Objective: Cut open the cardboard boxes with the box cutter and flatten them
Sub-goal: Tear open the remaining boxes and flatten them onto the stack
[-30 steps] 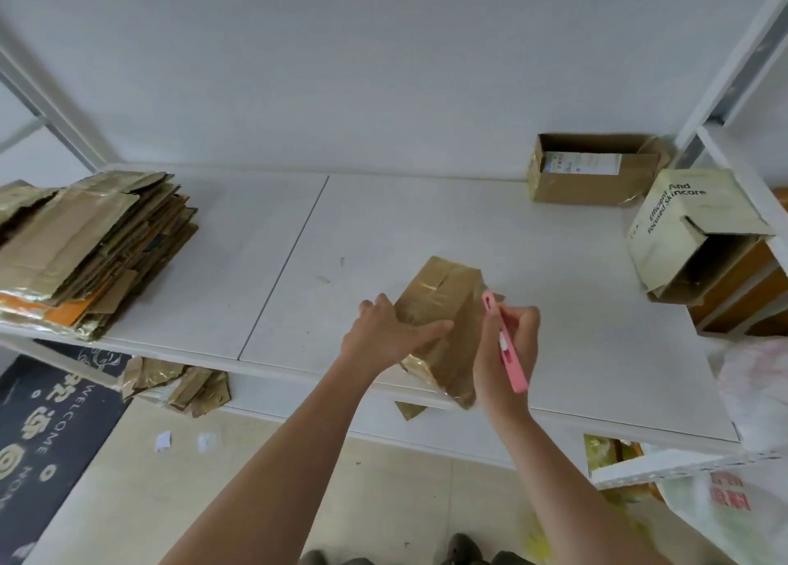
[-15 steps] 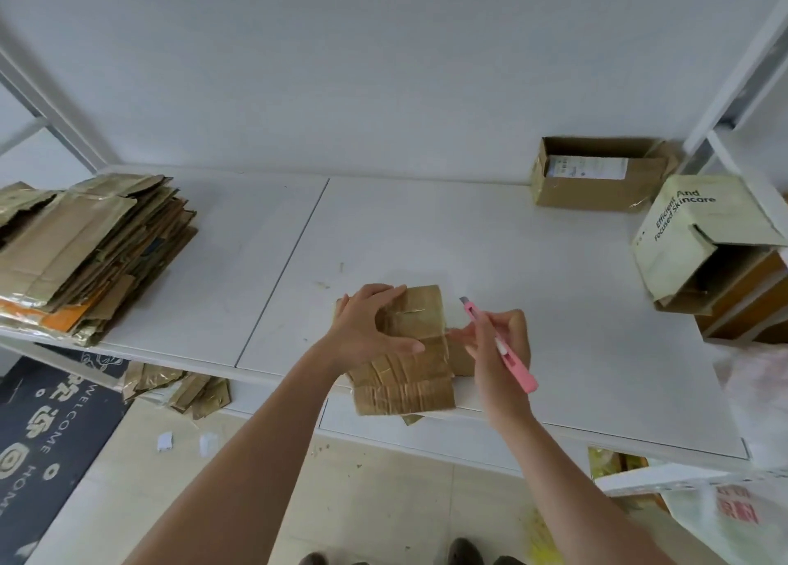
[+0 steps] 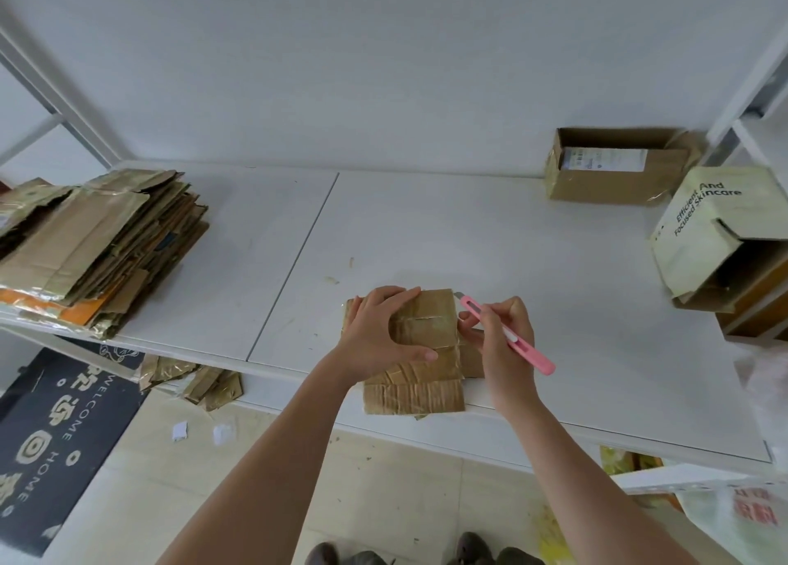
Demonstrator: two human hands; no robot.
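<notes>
Three boxes [image 3: 420,351] [image 3: 614,168] [image 3: 708,232], one box cutter [image 3: 507,334], one flattened stack [image 3: 98,244], two hands [image 3: 383,330] [image 3: 505,338]

A storeroom: white metal shelving [image 3: 490,240], stacked flattened cardboard [image 3: 98,244], opened shipping boxes [image 3: 614,168].

Materials and finishes, referenced to the white shelf board [image 3: 426,232].

The shelf board is seen as smooth, matt white, with a few scuffs. On its near edge a small box [image 3: 420,362] of brown cardboard is noted, creased and covered in glossy tape. Beside it, a box cutter [image 3: 507,334] of smooth pink plastic is observed. At the left end, flattened cardboard [image 3: 94,244] shows shiny taped faces; at the far right, an open box [image 3: 614,168] appears matt brown with a paper label.
</notes>
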